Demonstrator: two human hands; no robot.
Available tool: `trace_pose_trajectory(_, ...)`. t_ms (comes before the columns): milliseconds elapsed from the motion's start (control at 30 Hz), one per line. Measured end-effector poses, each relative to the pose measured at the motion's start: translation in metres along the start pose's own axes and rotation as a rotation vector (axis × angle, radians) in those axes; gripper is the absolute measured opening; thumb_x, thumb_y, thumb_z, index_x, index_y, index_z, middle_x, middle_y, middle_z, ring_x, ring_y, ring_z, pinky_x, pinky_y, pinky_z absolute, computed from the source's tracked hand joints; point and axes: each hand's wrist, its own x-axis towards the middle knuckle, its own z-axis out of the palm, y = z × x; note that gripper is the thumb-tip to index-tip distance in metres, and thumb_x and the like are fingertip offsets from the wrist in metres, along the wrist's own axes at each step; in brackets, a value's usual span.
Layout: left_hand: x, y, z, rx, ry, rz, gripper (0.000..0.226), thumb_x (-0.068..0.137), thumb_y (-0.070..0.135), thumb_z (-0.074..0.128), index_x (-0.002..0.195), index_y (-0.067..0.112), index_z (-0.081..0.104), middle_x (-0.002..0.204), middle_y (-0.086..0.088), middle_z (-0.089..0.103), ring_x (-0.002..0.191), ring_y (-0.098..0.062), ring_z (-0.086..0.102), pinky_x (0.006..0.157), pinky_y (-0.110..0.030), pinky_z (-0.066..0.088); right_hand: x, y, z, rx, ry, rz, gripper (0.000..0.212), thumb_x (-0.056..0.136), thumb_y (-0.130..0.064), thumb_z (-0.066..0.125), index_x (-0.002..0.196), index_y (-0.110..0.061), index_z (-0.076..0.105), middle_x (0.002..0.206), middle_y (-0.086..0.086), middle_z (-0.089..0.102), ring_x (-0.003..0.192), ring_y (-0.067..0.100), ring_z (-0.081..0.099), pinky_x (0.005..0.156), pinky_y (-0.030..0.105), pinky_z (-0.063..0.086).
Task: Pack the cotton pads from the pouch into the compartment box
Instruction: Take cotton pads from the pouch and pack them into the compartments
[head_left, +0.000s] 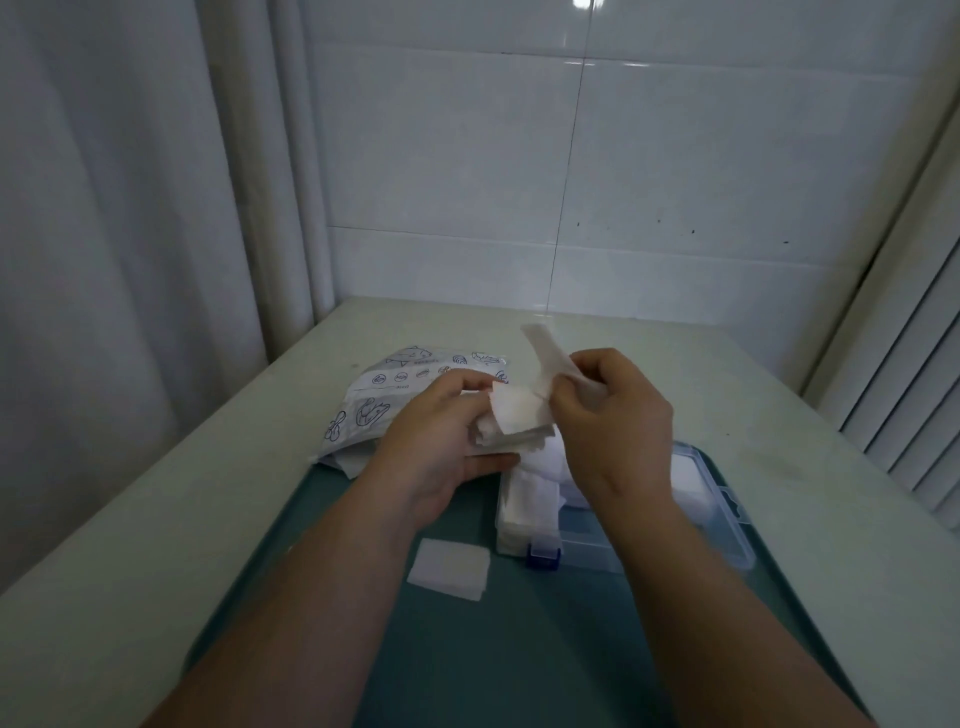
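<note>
Both hands' fingers (470, 387) pinch cotton pads (519, 415) above compartment box (717, 519).

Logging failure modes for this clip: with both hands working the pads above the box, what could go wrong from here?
1. The right hand pinches the top pads off the stack held by the left hand; some could drop, like the loose pad already on the mat.
2. The compartment box holds heaped pads at its left; more may spill.

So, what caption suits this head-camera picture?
Left hand holds a cotton pad stack, right hand pinches one pad, near the compartment box and pouch.
</note>
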Motion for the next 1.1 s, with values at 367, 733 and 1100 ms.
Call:
trace_pose_trajectory(367,0.006,-0.004,-0.009,0.171,0.103,0.153,0.022,0.088,0.003,0.062,0.096,0.022,0.067,0.110,-0.010,0.064,0.097,-0.031,0.067,0.076,-0.049,0.060,0.010,0.003,-0.010,0.173,-0.147,0.093,0.017,0.091,-0.014,0.062,0.098,-0.025,0.072,0.081,-0.013,0.069,0.073,0.011,0.067,0.073,0.029,0.059)
trace_pose_trajectory(733,0.008,-0.004,-0.018,0.368,0.042,0.207,0.036,0.091,0.002,0.056,0.090,0.033,0.075,0.110,-0.001,0.069,0.099,-0.026,0.067,0.077,-0.046,0.061,0.014,0.007,-0.014,0.109,-0.485,0.208,0.012,0.082,-0.004,0.062,0.085,-0.015,0.067,0.086,0.005,0.064,0.067,0.016,0.053,0.062,0.030,0.045)
trace_pose_trajectory(1100,0.002,-0.003,-0.012,0.366,-0.027,0.176,0.024,0.086,0.007,0.064,0.092,0.029,0.074,0.106,-0.004,0.070,0.096,-0.022,0.068,0.079,-0.042,0.061,0.014,0.008,-0.011,-0.033,-0.394,0.040,0.020,0.083,-0.019,0.069,0.089,-0.037,0.064,0.097,-0.012,0.062,0.084,0.007,0.058,0.075,0.025,0.052)
